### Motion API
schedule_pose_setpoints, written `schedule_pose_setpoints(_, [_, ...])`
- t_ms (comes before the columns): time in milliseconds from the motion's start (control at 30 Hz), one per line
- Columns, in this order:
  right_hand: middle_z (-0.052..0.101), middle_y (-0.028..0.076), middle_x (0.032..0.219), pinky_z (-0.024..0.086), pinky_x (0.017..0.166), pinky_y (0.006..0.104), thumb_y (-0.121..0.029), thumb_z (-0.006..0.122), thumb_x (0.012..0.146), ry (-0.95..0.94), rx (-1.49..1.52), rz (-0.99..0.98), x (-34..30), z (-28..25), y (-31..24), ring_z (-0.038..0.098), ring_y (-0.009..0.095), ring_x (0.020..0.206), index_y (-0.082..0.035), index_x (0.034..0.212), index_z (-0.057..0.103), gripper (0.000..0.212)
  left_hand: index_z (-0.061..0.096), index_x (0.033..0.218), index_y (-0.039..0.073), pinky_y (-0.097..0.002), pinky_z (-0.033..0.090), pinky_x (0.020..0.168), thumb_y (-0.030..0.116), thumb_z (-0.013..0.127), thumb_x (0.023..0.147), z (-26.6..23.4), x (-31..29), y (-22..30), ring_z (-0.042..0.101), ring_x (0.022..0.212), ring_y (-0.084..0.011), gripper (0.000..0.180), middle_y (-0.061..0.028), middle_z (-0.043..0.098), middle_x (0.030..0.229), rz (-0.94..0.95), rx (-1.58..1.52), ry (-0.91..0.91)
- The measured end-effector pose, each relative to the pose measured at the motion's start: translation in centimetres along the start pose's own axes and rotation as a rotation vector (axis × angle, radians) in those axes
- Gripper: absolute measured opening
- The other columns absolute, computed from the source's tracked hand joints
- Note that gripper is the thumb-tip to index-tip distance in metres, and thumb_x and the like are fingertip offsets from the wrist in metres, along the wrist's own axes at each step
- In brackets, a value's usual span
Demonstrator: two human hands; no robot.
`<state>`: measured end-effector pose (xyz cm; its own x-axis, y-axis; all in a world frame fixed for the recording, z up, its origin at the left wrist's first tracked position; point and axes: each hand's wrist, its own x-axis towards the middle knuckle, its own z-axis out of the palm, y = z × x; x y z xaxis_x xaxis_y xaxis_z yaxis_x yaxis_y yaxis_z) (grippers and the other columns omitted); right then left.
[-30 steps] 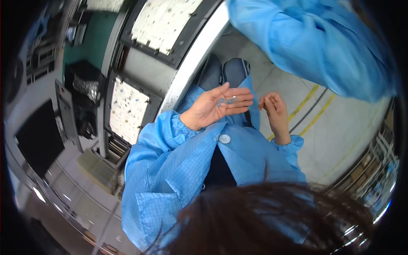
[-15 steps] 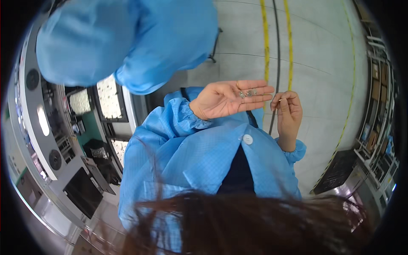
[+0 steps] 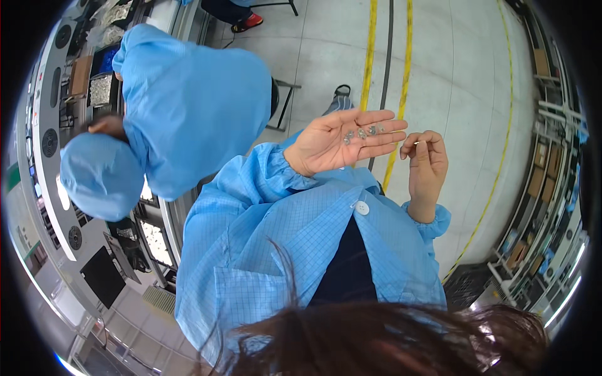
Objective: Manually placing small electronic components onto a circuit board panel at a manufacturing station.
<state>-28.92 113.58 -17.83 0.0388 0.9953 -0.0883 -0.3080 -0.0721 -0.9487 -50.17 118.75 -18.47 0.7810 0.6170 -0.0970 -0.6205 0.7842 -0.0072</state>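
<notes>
My left hand (image 3: 332,139) lies palm up with its fingers stretched flat. Several tiny shiny clear-grey parts (image 3: 362,133) rest loose across its palm and fingers. Beside those fingertips, a little apart from them, my right hand (image 3: 427,161) is raised with thumb and forefinger pinched together. A small pale spot shows at the pinch, too small to name. Both wrists come out of the elastic cuffs of a blue checked smock (image 3: 251,232).
A co-worker (image 3: 194,106) in blue smock and cap bends over the bench at left. Trays of small pale parts (image 3: 155,243) lie there. A stool (image 3: 285,103) and another person's shoe (image 3: 246,23) are beyond. Shelving (image 3: 542,169) lines the right; a dark crate (image 3: 467,285) stands nearby.
The view has shifted, and the co-worker appears farther left and smaller. The parts on my left hand are more spread out toward the palm. My right hand keeps its pinch.
</notes>
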Motion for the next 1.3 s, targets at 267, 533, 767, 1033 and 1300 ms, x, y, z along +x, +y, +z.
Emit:
schedule_pose_setpoints(267, [0.059, 0.008, 0.092, 0.044, 0.073, 0.0292, -0.012, 0.050, 0.103, 0.045, -0.022, 0.026, 25.5, -6.0, -3.2, 0.052, 0.015, 0.081, -0.005, 0.108, 0.053, 0.008, 0.016, 0.150, -0.009, -0.0492, 0.016, 0.122, 0.052, 0.023, 0.104, 2.0, 17.4, 18.5, 0.012, 0.148, -0.0423, 0.077, -0.0294, 0.012, 0.158, 0.047, -0.184, -0.141])
schedule_pose_setpoints(533, [0.060, 0.009, 0.093, 0.046, 0.072, 0.0291, -0.010, 0.051, 0.102, 0.117, 0.009, 0.063, 52.4, -10.2, -3.5, 0.054, 0.016, 0.080, -0.004, 0.106, 0.053, 0.007, 0.015, 0.150, -0.010, -0.0487, 0.017, 0.122, 0.057, 0.022, 0.102, 4.0, 34.3, 38.8, 0.012, 0.148, -0.0424, 0.082, -0.0299, 0.012, 0.158, 0.176, -0.185, -0.107])
schedule_pose_setpoints(767, [0.059, 0.007, 0.094, 0.044, 0.075, 0.0290, -0.012, 0.053, 0.102, 0.049, 0.012, 0.093, 83.7, -10.0, -1.8, 0.053, 0.015, 0.082, -0.005, 0.109, 0.055, 0.010, 0.018, 0.150, -0.010, -0.0493, 0.019, 0.122, 0.054, 0.024, 0.103, 2.5, 49.0, 61.3, 0.015, 0.147, -0.0414, 0.079, -0.0288, 0.014, 0.158, 0.311, -0.169, -0.070])
schedule_pose_setpoints(1033, [0.061, 0.007, 0.093, 0.047, 0.072, 0.0288, -0.013, 0.055, 0.100, -0.287, 0.006, 0.266, 119.7, 5.4, -3.0, 0.055, 0.014, 0.080, -0.007, 0.104, 0.055, 0.007, 0.050, 0.118, -0.001, -0.0389, 0.057, 0.078, 0.029, 0.037, 0.107, -2.4, 57.0, 88.8, 0.061, 0.096, -0.0295, 0.034, -0.0159, 0.059, 0.110, 0.673, -0.358, 0.295])
schedule_pose_setpoints(1300, [0.060, 0.007, 0.090, 0.045, 0.070, 0.0283, -0.013, 0.055, 0.101, -0.558, -0.060, 0.270, 146.5, 24.5, 2.1, 0.055, 0.015, 0.079, -0.007, 0.104, 0.054, 0.007, 0.049, 0.099, 0.003, -0.0250, 0.036, 0.045, 0.021, 0.037, 0.106, -10.7, 62.2, 134.9, 0.047, 0.060, -0.0162, 0.023, -0.0072, 0.050, 0.079, 1.252, -0.151, 0.617])
